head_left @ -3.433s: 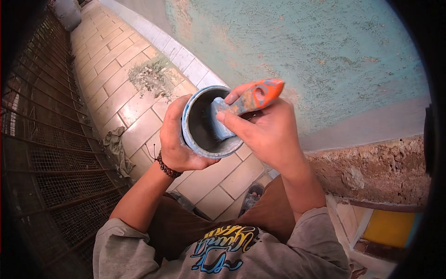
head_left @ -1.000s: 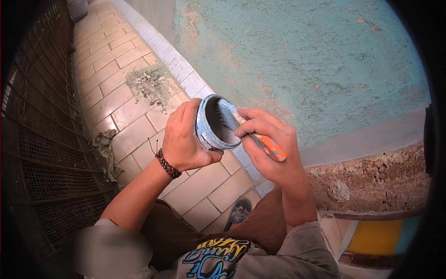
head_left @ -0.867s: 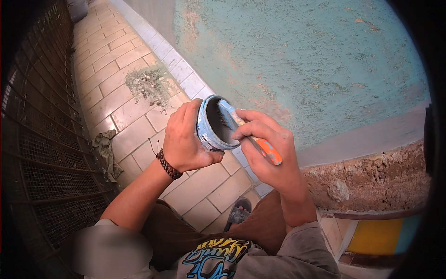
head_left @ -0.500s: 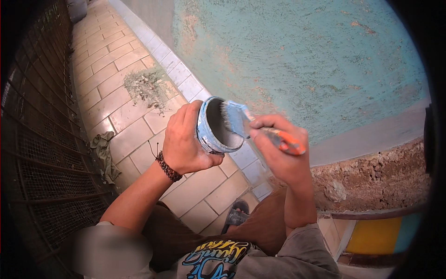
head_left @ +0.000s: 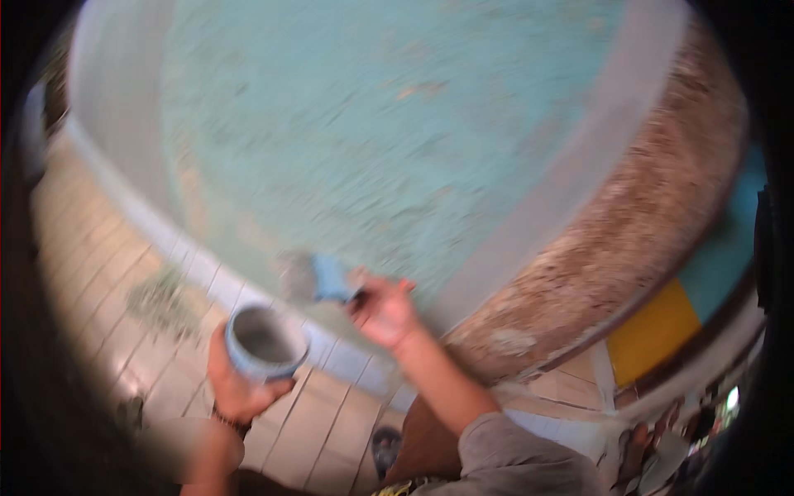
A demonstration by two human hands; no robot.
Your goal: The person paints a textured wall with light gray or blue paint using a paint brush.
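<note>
My left hand (head_left: 236,384) is wrapped round a blue-rimmed paint can (head_left: 266,343), held with its mouth toward me; its inside looks pale grey. In my right hand (head_left: 385,312) is a wide paintbrush (head_left: 331,278) with a blue ferrule and an orange-tipped handle. Its greyish bristles point left, at or close to the turquoise wall (head_left: 347,149); blur hides whether they touch. The wall's paint is worn, with scraped patches.
A rough brown bare strip (head_left: 612,223) borders the wall on the right. Below it are yellow (head_left: 653,331) and turquoise panels. A pale tiled skirting (head_left: 194,264) runs along the wall foot. Debris (head_left: 165,302) lies on the beige tile floor (head_left: 99,281).
The view has swung toward the wall. My right hand has taken the paintbrush out of the can's mouth and over to the wall. My left hand still holds the can, now lower.
</note>
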